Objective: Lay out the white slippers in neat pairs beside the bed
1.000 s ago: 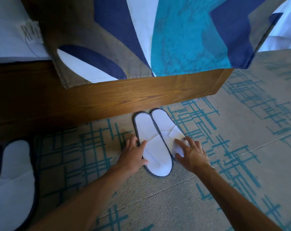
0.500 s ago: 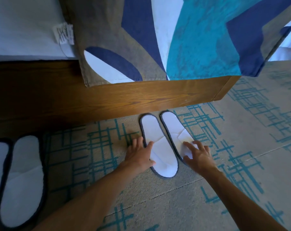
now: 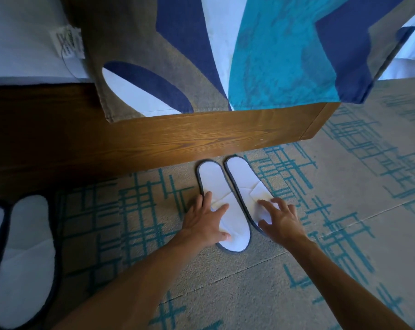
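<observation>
Two flat white slippers with dark trim lie side by side on the carpet, heels near the wooden bed frame (image 3: 201,136). My left hand (image 3: 205,221) rests spread on the left slipper (image 3: 216,184), thumb near its toe end. My right hand (image 3: 279,219) has its fingers spread on the right slipper (image 3: 243,177), covering its toe end. Neither hand grips anything. A second pair of white slippers (image 3: 23,258) lies at the far left, partly cut off by the frame edge.
A patterned bed runner (image 3: 249,55) in blue, teal and grey hangs over the bed side. White bedding with a label (image 3: 68,42) lies at the upper left. The carpet (image 3: 344,186) is beige with teal line patterns.
The view has shifted, so the bed and slippers sit further right. The right slipper now lies straighter beside the left one. Both hands stay on the slippers.
</observation>
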`<state>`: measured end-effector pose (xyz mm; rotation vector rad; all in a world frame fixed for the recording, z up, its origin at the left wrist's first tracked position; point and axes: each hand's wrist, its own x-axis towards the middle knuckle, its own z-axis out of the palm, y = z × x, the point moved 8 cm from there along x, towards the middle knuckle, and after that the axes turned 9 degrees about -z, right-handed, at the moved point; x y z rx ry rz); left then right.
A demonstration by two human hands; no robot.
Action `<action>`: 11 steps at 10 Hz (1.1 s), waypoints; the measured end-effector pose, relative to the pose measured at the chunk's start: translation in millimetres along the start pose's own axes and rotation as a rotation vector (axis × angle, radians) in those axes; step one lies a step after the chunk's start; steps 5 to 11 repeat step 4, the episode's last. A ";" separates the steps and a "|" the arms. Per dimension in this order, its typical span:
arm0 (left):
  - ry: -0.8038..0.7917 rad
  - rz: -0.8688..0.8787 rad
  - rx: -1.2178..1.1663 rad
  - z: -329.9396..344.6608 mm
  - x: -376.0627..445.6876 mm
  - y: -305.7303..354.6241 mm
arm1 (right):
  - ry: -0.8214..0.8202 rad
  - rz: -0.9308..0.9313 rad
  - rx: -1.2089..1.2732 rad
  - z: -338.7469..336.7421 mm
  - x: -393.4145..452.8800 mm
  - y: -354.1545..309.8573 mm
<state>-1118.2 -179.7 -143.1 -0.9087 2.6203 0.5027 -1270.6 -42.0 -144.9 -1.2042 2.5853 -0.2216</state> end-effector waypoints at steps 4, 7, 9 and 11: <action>-0.097 -0.060 -0.101 2.4 4.9 -1.0 | -0.105 -0.004 -0.010 -0.4 1.5 -0.7; -0.097 -0.060 -0.101 2.4 4.9 -1.0 | -0.105 -0.004 -0.010 -0.4 1.5 -0.7; -0.097 -0.060 -0.101 2.4 4.9 -1.0 | -0.105 -0.004 -0.010 -0.4 1.5 -0.7; -0.097 -0.060 -0.101 2.4 4.9 -1.0 | -0.105 -0.004 -0.010 -0.4 1.5 -0.7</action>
